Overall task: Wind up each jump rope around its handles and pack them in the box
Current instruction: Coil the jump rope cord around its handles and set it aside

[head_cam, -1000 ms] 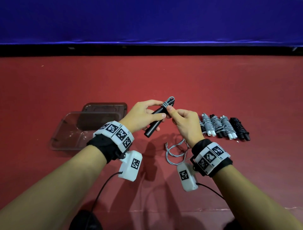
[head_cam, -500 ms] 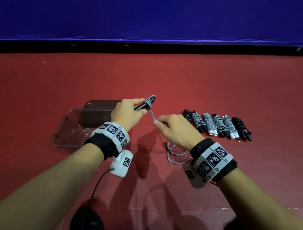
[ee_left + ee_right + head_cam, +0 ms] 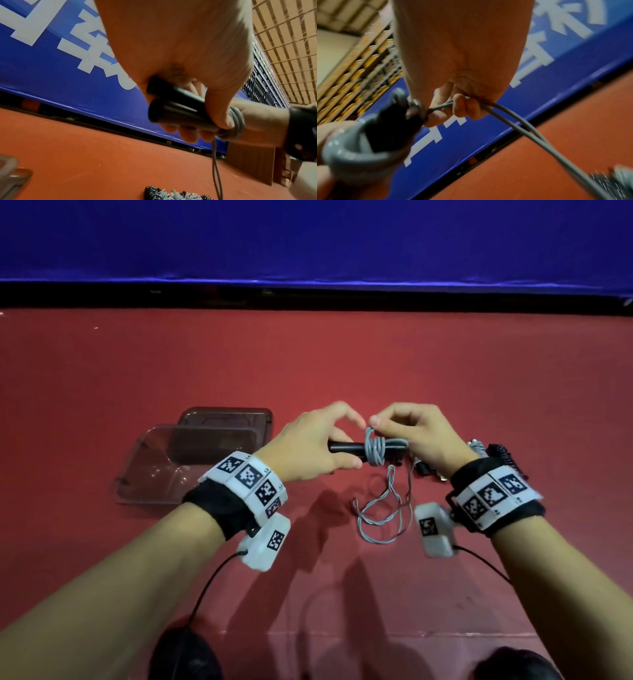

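— Rope [image 3: 376, 451] where?
— Wound round the black handles [image 3: 346, 447]; my left hand [image 3: 308, 448] clenches them above the red floor [image 3: 342, 364]. My right hand [image 3: 423, 436] pinches the loose cord.
— Box [image 3: 161, 470]?
— Left, on the floor. Finished bundles [image 3: 175, 195] lie right, blurry, maybe five.

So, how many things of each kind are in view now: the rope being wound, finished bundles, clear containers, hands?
jump rope, half wound, held in both hands: 1
finished bundles: at least 2, the rest hidden behind the right hand
clear containers, front and back: 2
hands, counting the left hand: 2
Total: at least 7
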